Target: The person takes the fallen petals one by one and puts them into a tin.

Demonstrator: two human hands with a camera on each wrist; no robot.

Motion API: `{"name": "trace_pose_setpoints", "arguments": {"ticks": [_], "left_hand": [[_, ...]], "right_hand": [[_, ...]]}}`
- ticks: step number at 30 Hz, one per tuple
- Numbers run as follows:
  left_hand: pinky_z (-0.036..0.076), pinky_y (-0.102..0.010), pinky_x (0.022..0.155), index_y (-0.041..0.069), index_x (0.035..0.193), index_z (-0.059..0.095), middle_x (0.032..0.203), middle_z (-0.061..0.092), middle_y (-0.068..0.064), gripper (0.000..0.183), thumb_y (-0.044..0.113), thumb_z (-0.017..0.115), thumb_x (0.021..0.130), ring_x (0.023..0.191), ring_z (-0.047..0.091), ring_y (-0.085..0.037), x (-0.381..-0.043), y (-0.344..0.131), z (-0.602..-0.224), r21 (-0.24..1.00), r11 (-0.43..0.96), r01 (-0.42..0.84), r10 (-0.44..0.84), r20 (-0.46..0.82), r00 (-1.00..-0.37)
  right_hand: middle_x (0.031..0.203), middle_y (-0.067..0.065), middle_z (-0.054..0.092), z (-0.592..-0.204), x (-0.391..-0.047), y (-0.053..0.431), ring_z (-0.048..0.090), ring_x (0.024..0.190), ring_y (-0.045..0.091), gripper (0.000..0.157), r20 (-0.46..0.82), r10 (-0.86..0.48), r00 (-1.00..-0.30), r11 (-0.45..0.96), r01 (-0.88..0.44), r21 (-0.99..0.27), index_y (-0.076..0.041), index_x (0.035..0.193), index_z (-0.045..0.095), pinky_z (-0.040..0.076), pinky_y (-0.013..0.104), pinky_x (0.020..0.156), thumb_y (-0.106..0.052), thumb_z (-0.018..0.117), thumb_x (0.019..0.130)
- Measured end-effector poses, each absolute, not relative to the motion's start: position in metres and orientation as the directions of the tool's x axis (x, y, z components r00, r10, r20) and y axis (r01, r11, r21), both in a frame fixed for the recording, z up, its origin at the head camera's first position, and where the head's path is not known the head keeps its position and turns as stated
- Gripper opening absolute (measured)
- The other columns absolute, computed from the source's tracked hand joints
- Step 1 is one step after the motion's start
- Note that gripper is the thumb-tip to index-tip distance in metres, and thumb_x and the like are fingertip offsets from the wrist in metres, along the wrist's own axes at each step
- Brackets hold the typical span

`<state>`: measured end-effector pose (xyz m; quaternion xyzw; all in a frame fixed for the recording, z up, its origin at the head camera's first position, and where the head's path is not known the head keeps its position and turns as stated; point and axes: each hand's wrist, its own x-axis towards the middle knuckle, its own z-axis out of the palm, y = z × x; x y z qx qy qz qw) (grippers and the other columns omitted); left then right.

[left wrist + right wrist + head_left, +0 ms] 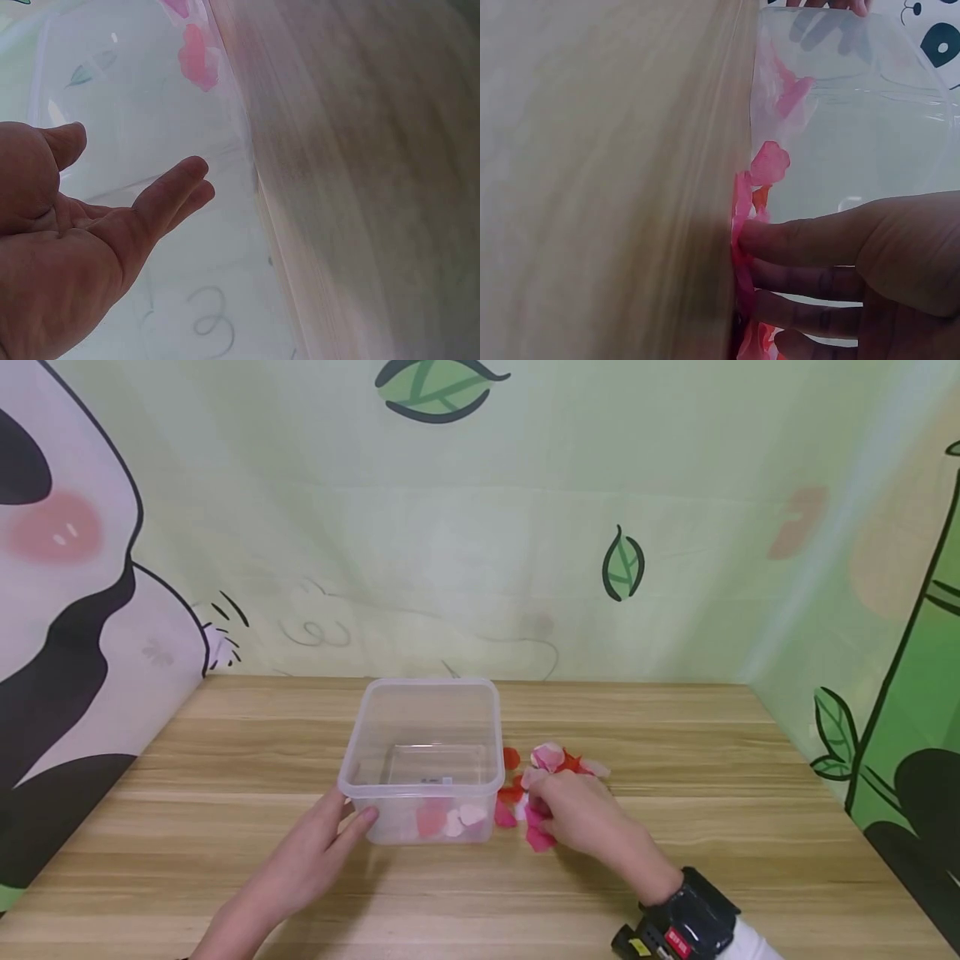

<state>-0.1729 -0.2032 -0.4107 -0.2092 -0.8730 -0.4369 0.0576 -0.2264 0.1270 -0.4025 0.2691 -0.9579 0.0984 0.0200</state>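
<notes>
A clear plastic box (420,814) stands on the table, with pink and white petals (453,820) showing through its lower front wall. My left hand (318,852) rests at the box's left front corner, thumb along the front wall; in the left wrist view its fingers (172,191) are extended beside the clear wall. To the right of the box lies a loose heap of pink, red and pale petals (547,757). My right hand (585,818) reaches down into this heap. In the right wrist view, its thumb and fingertips touch bright pink petals (742,277) on the tabletop.
The wood-grain table (675,727) runs back to a printed cloth backdrop (525,527) with leaves and a panda. A black device (686,914) is strapped round the right wrist.
</notes>
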Motion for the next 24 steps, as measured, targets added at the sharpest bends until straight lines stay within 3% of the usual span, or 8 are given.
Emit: {"name": "trace_pose_setpoints", "arguments": {"ticks": [7, 16, 24], "left_hand": [[0.042, -0.044, 0.1, 0.019, 0.155, 0.023, 0.145, 0.041, -0.008, 0.058, 0.016, 0.051, 0.105, 0.131, 0.045, -0.033, -0.173, -0.203, -0.411, 0.743, 0.527, 0.412, 0.316, 0.279, -0.907], [0.043, -0.044, 0.1, 0.019, 0.155, 0.023, 0.145, 0.041, -0.008, 0.058, 0.017, 0.052, 0.105, 0.13, 0.046, -0.033, -0.173, -0.203, -0.412, 0.745, 0.53, 0.405, 0.311, 0.274, -0.91], [0.044, -0.043, 0.099, 0.02, 0.155, 0.022, 0.145, 0.041, -0.008, 0.058, 0.018, 0.051, 0.105, 0.13, 0.046, -0.033, -0.172, -0.203, -0.411, 0.745, 0.531, 0.403, 0.312, 0.27, -0.911]], "right_hand": [[0.063, -0.013, 0.046, -0.401, -0.227, 0.127, 0.046, 0.058, 0.008, 0.024, 0.069, -0.477, -0.876, 0.858, -0.481, -0.179, -0.02, 0.078, 0.06, 0.037, 0.018, 0.05, -0.017, 0.084, 0.08], [0.062, -0.016, 0.049, -0.395, -0.227, 0.126, 0.047, 0.059, 0.007, 0.018, 0.136, -0.465, -0.875, 0.869, -0.48, -0.117, -0.021, 0.074, 0.066, 0.037, 0.023, 0.061, -0.02, 0.083, 0.081], [0.074, -0.011, 0.059, -0.384, -0.226, 0.126, 0.051, 0.064, 0.008, 0.011, 0.153, -0.391, -0.907, 0.881, -0.418, -0.224, -0.018, 0.085, 0.073, 0.042, 0.018, 0.053, -0.016, 0.083, 0.081]]}}
